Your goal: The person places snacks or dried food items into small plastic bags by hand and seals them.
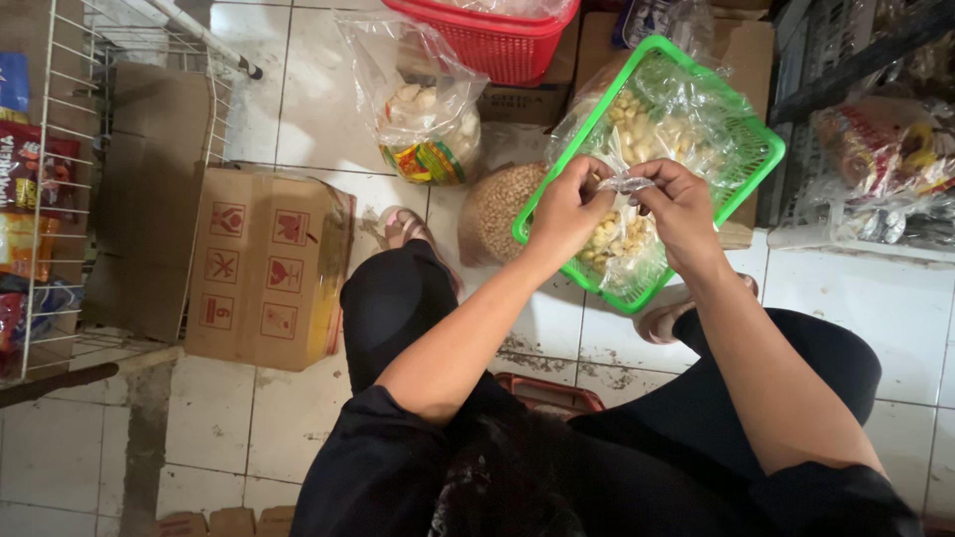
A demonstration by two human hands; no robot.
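Black sleeves and black-clad knees at the bottom of the frame, seated low over white floor tiles [318, 109]. Just above, both hands meeting right of centre: left hand [567, 207] curled, fingers pinched on the gathered neck of a small clear bag [619, 234]; right hand [679, 204] likewise closed, thumb and fingertips nipping the same twist of plastic. Pale nuts inside the bag, hanging over the green basket [758, 159] in the upper right.

Risks, as a judgement: thin plastic pulled tight between two pinches, so a tear or a slipped twist likely to spill nuts into the basket or onto the tiles; basket sitting tilted on cardboard, so a nudge from a wrist liable to tip it.

Counts: two hands, one bag in them. One green basket, one red basket [492, 35] at the top centre. One large open bag of pale pieces [423, 109] upper centre, one sack of small brown beans [497, 204] beside the green basket. One printed cardboard box [269, 264] at left centre. One white wire rack [50, 179] along the left edge, snack packets in it, number unclear.
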